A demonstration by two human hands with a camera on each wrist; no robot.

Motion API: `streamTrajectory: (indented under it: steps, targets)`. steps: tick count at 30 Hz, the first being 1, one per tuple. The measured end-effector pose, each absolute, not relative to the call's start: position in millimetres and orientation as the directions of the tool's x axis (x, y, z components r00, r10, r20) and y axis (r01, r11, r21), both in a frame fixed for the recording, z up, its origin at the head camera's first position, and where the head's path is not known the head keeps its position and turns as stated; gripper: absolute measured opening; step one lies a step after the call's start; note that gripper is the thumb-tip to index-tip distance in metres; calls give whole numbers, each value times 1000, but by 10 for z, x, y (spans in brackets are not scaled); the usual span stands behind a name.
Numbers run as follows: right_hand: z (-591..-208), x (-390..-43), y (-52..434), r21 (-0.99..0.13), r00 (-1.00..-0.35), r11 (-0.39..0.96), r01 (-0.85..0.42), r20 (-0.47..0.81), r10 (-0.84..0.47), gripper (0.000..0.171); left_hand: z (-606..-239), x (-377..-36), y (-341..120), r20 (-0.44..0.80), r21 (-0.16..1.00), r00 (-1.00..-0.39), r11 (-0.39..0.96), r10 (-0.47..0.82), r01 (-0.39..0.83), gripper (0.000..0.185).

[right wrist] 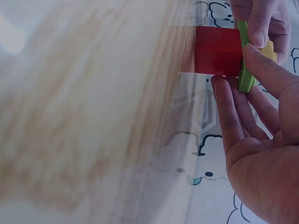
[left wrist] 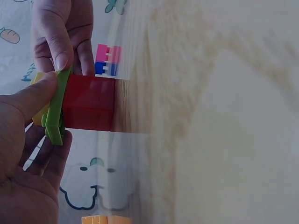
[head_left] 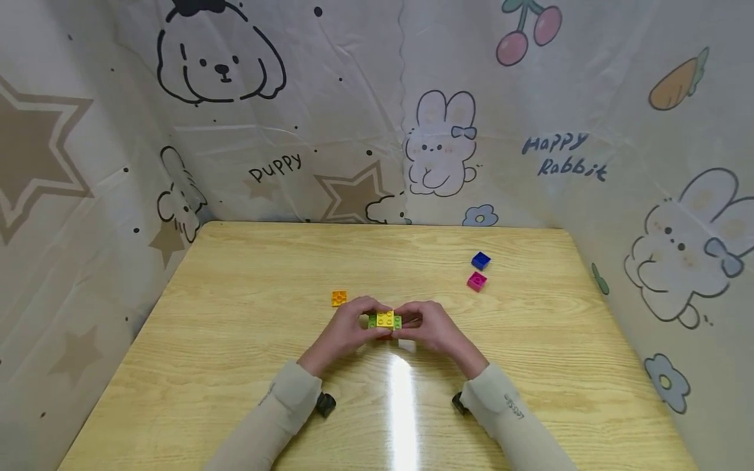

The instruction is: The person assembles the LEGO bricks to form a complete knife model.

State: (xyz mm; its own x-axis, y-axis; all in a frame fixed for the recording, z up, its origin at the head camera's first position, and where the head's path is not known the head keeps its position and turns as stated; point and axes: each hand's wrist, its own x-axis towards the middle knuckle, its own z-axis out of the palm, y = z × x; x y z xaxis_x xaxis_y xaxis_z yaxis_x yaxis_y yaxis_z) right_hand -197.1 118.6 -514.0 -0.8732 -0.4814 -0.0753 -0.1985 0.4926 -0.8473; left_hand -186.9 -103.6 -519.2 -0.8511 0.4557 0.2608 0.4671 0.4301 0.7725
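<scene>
In the middle of the table a small stack stands upright: a red block [left wrist: 88, 102] at the bottom, a thin long green plate [left wrist: 57, 107] over it, and a yellow brick [head_left: 385, 318] with studs on top. My left hand [head_left: 356, 325] pinches the green plate at its left end, thumb on the near side and fingers behind. From the other side my right hand [head_left: 432, 324] pinches the plate's right end in the same way. Both thumbs lie along its near edge in the wrist views. The red block's underside is at the tabletop.
An orange brick [head_left: 338, 298] lies just beyond my left hand. Farther back to the right are a pink brick [head_left: 477, 282] and a blue brick [head_left: 480, 261], close together. Printed curtains surround the wooden table [head_left: 247, 275] at the back and sides.
</scene>
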Motion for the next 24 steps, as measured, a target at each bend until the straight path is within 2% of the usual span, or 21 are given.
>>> streamTrajectory:
  steps: [24]
  targets:
    - [-5126,-1974,1186,-847,-875,495,-193,-79,-477,40,-5182,-1883,-1049,237,778,-853,435,465,453,34]
